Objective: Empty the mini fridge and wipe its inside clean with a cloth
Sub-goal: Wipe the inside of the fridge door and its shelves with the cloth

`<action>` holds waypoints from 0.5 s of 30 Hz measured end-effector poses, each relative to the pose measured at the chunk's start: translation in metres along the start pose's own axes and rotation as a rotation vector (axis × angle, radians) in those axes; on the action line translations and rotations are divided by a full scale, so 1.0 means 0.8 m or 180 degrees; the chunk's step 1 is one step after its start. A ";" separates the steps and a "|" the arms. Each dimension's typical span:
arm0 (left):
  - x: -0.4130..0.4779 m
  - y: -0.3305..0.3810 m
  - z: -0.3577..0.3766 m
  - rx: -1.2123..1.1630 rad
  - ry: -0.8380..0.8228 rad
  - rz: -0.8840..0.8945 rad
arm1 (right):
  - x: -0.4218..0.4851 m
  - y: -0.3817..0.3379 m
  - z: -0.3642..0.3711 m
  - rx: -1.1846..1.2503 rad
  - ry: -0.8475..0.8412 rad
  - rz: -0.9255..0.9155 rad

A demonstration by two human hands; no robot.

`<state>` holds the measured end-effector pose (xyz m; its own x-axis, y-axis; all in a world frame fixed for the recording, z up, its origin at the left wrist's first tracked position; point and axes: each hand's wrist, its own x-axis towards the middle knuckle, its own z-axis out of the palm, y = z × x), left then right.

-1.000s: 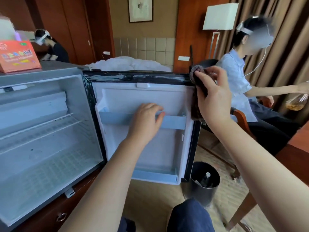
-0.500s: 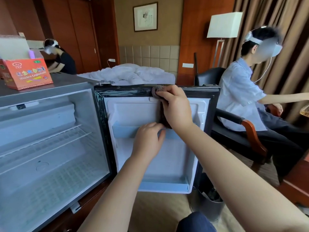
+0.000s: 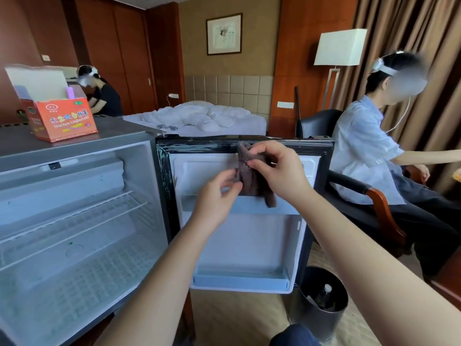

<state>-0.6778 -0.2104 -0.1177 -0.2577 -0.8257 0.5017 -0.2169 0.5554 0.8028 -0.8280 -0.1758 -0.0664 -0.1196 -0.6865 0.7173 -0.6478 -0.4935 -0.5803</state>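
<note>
1. On my feed, the brown cloth [image 3: 253,182] hung against the upper inside of the open door [image 3: 249,245], its lower corner drooping over the door shelf [image 3: 287,208].
2. My right hand [image 3: 279,171] pinched the cloth's top edge just under the door's black seal. My left hand [image 3: 217,198] pinched its left edge, so both hands were close together and clamped on it.
3. The mini fridge [image 3: 74,270] stood open to the left of the door, its wire shelf [image 3: 87,216] in view.
4. An orange box [image 3: 62,121] sat on the fridge's top, flap up.
5. A dark bin [image 3: 321,318] stood on the floor below the door's outer corner, with a bottle [image 3: 324,292] inside.
6. Beyond that, a person [image 3: 361,151] sat in an armchair [image 3: 316,123] at right, and a bed [image 3: 224,116] lay behind the door.
</note>
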 end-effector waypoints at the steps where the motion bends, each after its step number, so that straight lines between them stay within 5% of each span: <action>1: 0.001 0.005 -0.009 -0.0267 0.0051 -0.0055 | 0.000 -0.007 0.002 0.0310 -0.0141 0.0058; 4: 0.000 0.014 -0.030 -0.0570 -0.0161 -0.0147 | -0.002 -0.014 -0.001 0.0776 -0.0346 -0.0047; 11: 0.005 0.008 -0.055 0.0080 -0.0154 -0.0126 | 0.005 -0.004 -0.021 0.0227 -0.0535 0.0146; 15: 0.005 0.008 -0.070 -0.0221 -0.0212 -0.0226 | 0.005 0.000 -0.023 0.0137 -0.0685 0.0155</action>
<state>-0.6278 -0.2154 -0.0925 -0.3064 -0.8532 0.4221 -0.1718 0.4857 0.8571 -0.8426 -0.1686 -0.0565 0.0164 -0.8059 0.5919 -0.6120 -0.4762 -0.6314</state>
